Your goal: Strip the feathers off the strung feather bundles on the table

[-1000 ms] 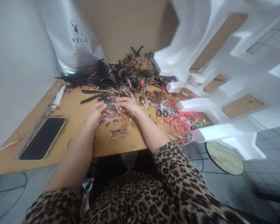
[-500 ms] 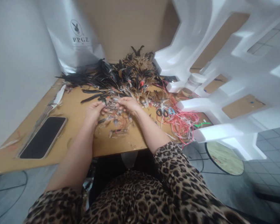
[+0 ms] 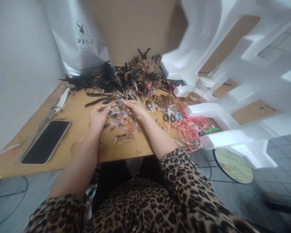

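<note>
My left hand (image 3: 98,117) is closed, thumb and fingers pinched at the left edge of a pile of loose feather scraps (image 3: 121,121). What it pinches is too small to make out. Opposite it, my right hand (image 3: 135,109) pinches what looks like a thin, pale feather at the fingertips. Between and below both hands lie wispy brown, grey and white feather bits on the tabletop. Just beyond them spread long black feathers (image 3: 94,82) and a heap of brown feather bunches (image 3: 150,69), one with a red tie.
A phone (image 3: 46,142) lies left on the wooden table (image 3: 84,150). Right are black-handled scissors (image 3: 169,117), tangled pink string (image 3: 190,127) and a white-lidded jar (image 3: 205,84) by white foam packaging (image 3: 215,140). A white bag (image 3: 81,55) stands behind; a round stool (image 3: 232,165) is below.
A dark feather at my left fingertips no longer shows there. Both hands stay over the scraps, my left fingers closing tighter. The view has shifted slightly.
</note>
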Action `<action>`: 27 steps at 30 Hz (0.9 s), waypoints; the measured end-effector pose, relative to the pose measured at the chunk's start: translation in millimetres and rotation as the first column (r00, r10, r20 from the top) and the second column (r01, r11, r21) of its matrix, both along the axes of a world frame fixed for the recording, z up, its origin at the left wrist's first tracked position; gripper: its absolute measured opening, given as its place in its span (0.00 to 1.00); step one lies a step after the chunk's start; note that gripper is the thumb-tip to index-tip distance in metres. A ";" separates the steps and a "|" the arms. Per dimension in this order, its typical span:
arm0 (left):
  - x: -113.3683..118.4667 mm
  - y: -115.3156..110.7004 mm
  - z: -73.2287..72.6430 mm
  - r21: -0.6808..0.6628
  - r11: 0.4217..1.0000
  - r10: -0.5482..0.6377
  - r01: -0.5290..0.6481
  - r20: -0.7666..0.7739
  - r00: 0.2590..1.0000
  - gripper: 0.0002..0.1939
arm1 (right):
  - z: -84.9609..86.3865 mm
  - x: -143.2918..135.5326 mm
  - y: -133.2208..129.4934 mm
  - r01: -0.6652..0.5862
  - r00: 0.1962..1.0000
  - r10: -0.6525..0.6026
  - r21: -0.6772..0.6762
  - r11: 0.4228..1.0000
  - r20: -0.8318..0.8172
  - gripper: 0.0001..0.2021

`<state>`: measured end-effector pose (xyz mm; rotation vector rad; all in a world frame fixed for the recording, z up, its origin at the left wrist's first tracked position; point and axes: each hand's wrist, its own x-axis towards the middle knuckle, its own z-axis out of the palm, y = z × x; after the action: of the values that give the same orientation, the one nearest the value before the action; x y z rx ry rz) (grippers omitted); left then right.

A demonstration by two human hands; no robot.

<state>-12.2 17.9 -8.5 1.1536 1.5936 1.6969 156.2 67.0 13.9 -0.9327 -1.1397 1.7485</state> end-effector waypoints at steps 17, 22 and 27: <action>6.2 -2.8 -0.1 -0.079 0.950 -0.279 0.301 0.210 0.937 0.12 | -8.8 -2.1 5.7 0.067 0.957 -0.125 0.223 0.973 0.260 0.09; -2.1 3.5 -3.1 0.000 0.984 -0.169 0.177 0.296 0.940 0.11 | -9.5 18.2 32.0 -0.013 0.576 -0.455 0.564 0.825 0.679 0.09; -1.1 3.3 -3.3 -0.014 0.992 -0.119 0.128 0.263 0.957 0.13 | 0.7 12.5 40.1 -0.261 0.162 -0.486 0.512 0.818 0.859 0.14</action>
<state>-13.3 21.2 -11.8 0.9472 1.3526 1.6598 168.7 107.2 14.6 -1.7792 -2.1629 0.2474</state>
